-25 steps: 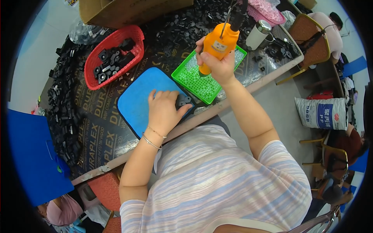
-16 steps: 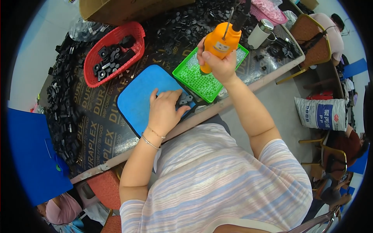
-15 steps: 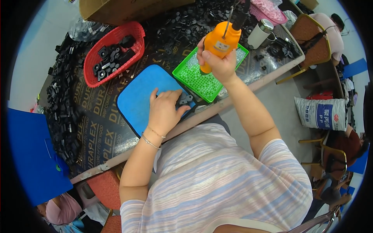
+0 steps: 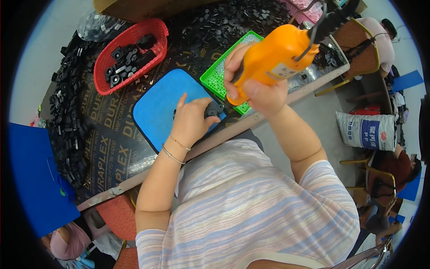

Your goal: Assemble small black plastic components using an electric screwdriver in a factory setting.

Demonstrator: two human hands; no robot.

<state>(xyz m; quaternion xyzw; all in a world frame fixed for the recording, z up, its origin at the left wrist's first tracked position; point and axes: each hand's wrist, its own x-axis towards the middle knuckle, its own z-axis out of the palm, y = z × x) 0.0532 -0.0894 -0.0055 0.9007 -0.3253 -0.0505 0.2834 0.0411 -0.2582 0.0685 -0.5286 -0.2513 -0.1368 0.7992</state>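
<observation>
My right hand [image 4: 257, 92] grips an orange electric screwdriver [image 4: 273, 56] with a black cable at its top. Its tip points down toward a small black plastic part [image 4: 214, 109]. My left hand [image 4: 190, 119] rests on a blue mat [image 4: 163, 105] and pins that black part with its fingertips at the mat's right edge. Just behind the part lies a green tray [image 4: 215, 76] filled with small screws, partly hidden by the screwdriver.
A red basket [image 4: 154, 31] of black parts stands at the back left. Loose black parts [image 4: 67, 116] cover the dark table's left side and back. A cardboard box [image 4: 134, 9] sits at the far edge. A white sack [image 4: 365, 130] and chairs stand on the right.
The right hand has brought the orange screwdriver from above the green tray toward the black part. The left hand stays on the part.
</observation>
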